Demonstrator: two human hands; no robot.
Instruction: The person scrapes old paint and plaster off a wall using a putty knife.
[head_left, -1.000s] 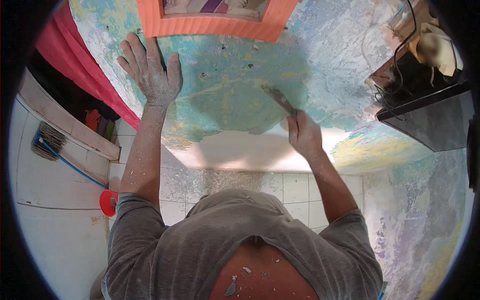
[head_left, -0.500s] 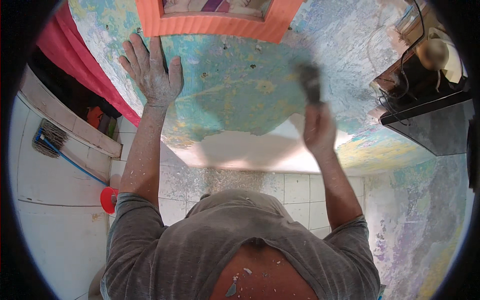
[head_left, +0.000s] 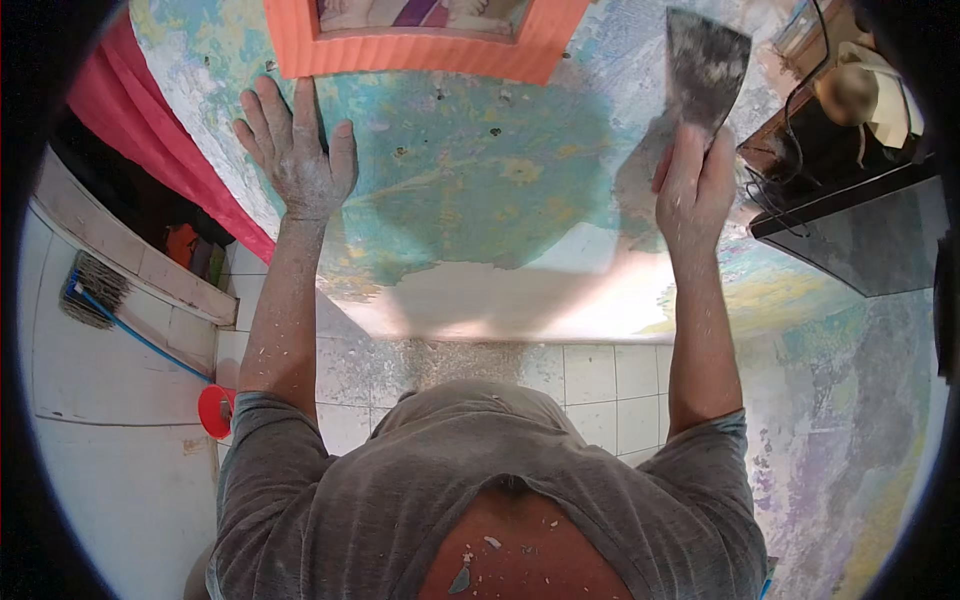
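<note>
My left hand (head_left: 298,160) lies flat on the wall, fingers spread, just under the lower left corner of an orange picture frame (head_left: 420,58). In my right hand (head_left: 695,195) is a broad paint scraper (head_left: 712,62), its dark, stained blade pointing up near the right part of the wall. Whether the blade touches the wall I cannot tell. Between my hands the wall (head_left: 460,190) shows patchy turquoise, yellow and lilac paint, with a bare white area (head_left: 480,295) along its lower part. Dust and flakes cover my hands and forearms.
At the right, loose black cables (head_left: 785,185) hang by a shelf with a dark flat panel (head_left: 850,245). A red curtain (head_left: 150,130) hangs at the left. Below it are a blue-handled broom (head_left: 98,288) and a red bucket (head_left: 214,412). Dusty debris (head_left: 460,362) lies on the tiled floor.
My right hand has moved up and to the right with the scraper, which was blurred by motion before. My left hand stays pressed on the wall.
</note>
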